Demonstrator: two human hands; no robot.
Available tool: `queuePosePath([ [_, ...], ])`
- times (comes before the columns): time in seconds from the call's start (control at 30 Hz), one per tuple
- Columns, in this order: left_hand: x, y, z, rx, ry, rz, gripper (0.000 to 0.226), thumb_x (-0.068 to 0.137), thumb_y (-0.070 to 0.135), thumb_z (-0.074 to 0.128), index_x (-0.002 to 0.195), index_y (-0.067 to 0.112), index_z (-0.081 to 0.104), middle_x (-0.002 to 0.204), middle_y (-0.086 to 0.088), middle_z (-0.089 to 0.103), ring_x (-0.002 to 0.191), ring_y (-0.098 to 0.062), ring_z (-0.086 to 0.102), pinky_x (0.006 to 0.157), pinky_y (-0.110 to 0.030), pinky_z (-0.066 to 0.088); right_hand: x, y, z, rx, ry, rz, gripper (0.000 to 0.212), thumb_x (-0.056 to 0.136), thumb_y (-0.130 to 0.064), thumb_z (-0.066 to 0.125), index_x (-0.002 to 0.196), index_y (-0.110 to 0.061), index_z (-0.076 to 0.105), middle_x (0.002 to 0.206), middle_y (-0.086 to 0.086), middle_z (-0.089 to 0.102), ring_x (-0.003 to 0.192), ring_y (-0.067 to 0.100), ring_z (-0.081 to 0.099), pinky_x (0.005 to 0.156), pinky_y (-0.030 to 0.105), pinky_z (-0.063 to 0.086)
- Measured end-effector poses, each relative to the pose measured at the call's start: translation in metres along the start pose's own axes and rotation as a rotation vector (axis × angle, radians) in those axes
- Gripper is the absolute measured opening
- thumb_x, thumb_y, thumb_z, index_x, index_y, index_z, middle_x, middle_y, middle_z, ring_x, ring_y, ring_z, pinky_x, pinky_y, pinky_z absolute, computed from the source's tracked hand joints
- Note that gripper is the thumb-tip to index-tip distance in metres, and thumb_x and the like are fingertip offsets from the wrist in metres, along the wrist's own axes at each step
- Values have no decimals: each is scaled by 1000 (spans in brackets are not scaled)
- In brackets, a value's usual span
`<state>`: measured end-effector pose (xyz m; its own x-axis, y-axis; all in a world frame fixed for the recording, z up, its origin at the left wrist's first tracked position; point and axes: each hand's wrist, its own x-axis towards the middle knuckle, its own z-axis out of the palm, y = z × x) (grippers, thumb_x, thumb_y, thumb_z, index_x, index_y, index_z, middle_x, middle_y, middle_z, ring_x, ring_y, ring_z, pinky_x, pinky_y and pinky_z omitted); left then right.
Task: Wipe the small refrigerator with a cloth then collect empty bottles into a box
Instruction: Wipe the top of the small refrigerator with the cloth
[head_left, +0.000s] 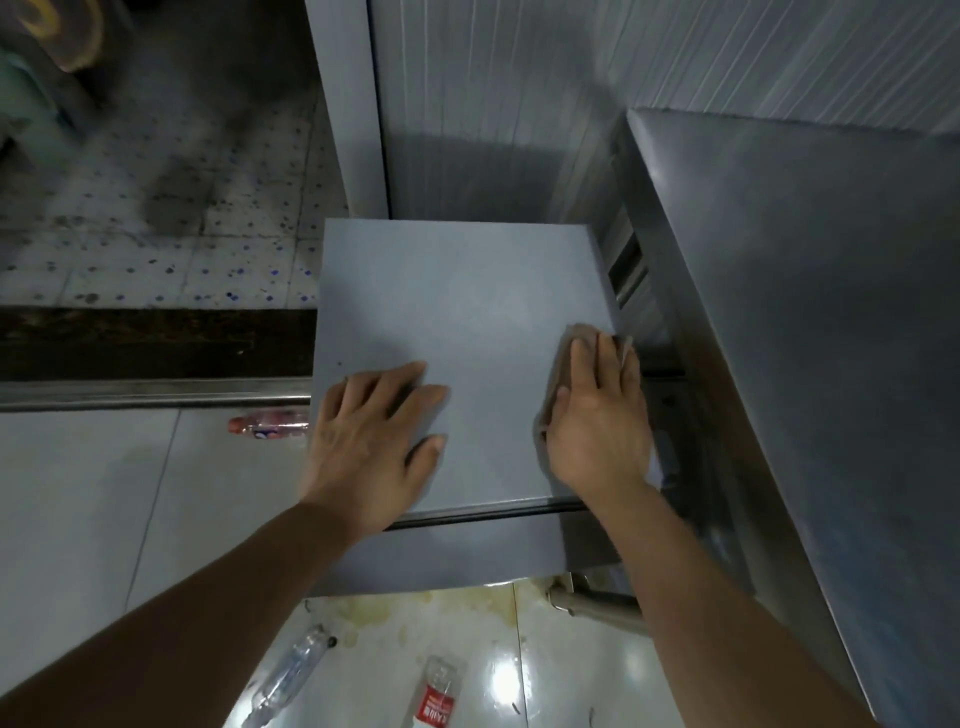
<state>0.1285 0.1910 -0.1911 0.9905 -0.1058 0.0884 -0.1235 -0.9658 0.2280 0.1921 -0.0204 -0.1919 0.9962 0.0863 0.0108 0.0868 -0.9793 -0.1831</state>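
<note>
Both my bare forearms reach in from the bottom edge toward a small grey refrigerator (457, 312), seen from above so that its flat top fills the middle of the head view. My left hand (371, 441) lies palm down on the near left part of that top, fingers (415, 371) straight and spread, holding nothing. My right hand (597, 415) lies flat on a brownish cloth (558, 374) at the near right edge of the top, fingers stretched forward and pressing the cloth against the surface; the cloth peeks out past my fingertips and along the thumb side.

Just to the right of the refrigerator stands a tall steel worktop (810, 312), its shiny top sloping across the right of the view. A pale ribbed wall (519, 104) rises behind both.

Three plastic bottles lie on the glossy tiled floor (78, 493). A bottle with a red cap (267, 423) lies on its side just left of the refrigerator, near a metal door sill. A clear bottle (291, 670) lies below my left forearm. A bottle with a red label (434, 696) lies near the bottom edge, between my arms. Yellowish stains mark the tile in front of the refrigerator. Beyond the sill, speckled tiles look dirty and dark.
</note>
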Motion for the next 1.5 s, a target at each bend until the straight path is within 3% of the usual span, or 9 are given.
queuePosePath([
  [0.1, 0, -1, 1, -28, -2, -9, 43, 83, 45, 43, 121, 29, 54, 135, 1, 50, 113, -25, 47, 93, -40, 36, 51, 2, 4, 25, 10, 15, 61, 95, -25, 39, 149, -11, 16, 158, 16, 8, 143, 40, 7, 115, 48, 19],
  [0.37, 1, -3, 4, -45, 23, -2, 43, 83, 46, 46, 122, 29, 52, 136, 3, 48, 116, -21, 44, 95, -39, 35, 149, -4, 8, -23, 55, -140, 58, 95, -20, 40, 147, -2, 23, 155, 21, 18, 144, 37, 12, 119, 43, 8],
  [0.5, 0, -2, 2, -65, 25, -1, 43, 84, 46, 46, 123, 29, 52, 136, 2, 48, 119, -21, 44, 97, -41, 36, 124, -27, 8, -7, 43, -277, 53, 98, -23, 37, 149, -11, 23, 157, 13, 17, 145, 30, 11, 118, 42, 16],
  [0.7, -1, 0, -2, -156, 39, -33, 49, 80, 45, 49, 122, 21, 55, 133, -2, 52, 119, -22, 47, 99, -44, 39, 69, -40, 10, 63, -72, -704, 52, 94, -19, 45, 145, -15, 35, 155, 5, 27, 144, 25, 20, 113, 47, 21],
  [0.9, 0, -4, 0, -208, 58, -30, 49, 81, 46, 52, 123, 21, 56, 133, 1, 51, 122, -19, 44, 103, -39, 36, 146, -3, 3, -49, 33, -240, 51, 99, -27, 37, 148, -18, 27, 157, 10, 18, 145, 30, 13, 115, 50, 16],
  [1.1, -4, -13, -5, -332, 47, -35, 52, 77, 37, 65, 124, 15, 58, 138, -2, 48, 129, -20, 39, 108, -36, 32, 159, -50, 13, -53, -9, -290, 52, 100, -21, 34, 149, -9, 21, 157, 15, 16, 146, 32, 7, 119, 39, 11],
  [1.27, -29, -29, -14, -362, 101, -239, 60, 76, 39, 71, 127, 17, 50, 143, 2, 35, 131, -14, 27, 102, -26, 32, 144, -134, 26, 10, -70, -567, 52, 99, -19, 34, 149, -9, 21, 158, 11, 14, 146, 30, 1, 118, 32, 3],
  [1.4, -52, -32, -13, -442, 128, -304, 64, 73, 35, 75, 127, 18, 47, 137, 8, 36, 122, -7, 35, 94, -17, 32, 150, -174, 30, 17, -145, -670, 52, 101, -19, 33, 150, -14, 19, 159, 7, 9, 146, 27, -2, 118, 31, -2],
  [1.5, -57, -31, -12, -500, 155, -346, 65, 69, 30, 79, 125, 14, 49, 131, 3, 43, 116, -10, 45, 93, -14, 33, 153, -185, 32, 5, -157, -722, 47, 100, -19, 34, 147, -20, 30, 159, 1, 14, 146, 26, 4, 119, 35, 7],
])
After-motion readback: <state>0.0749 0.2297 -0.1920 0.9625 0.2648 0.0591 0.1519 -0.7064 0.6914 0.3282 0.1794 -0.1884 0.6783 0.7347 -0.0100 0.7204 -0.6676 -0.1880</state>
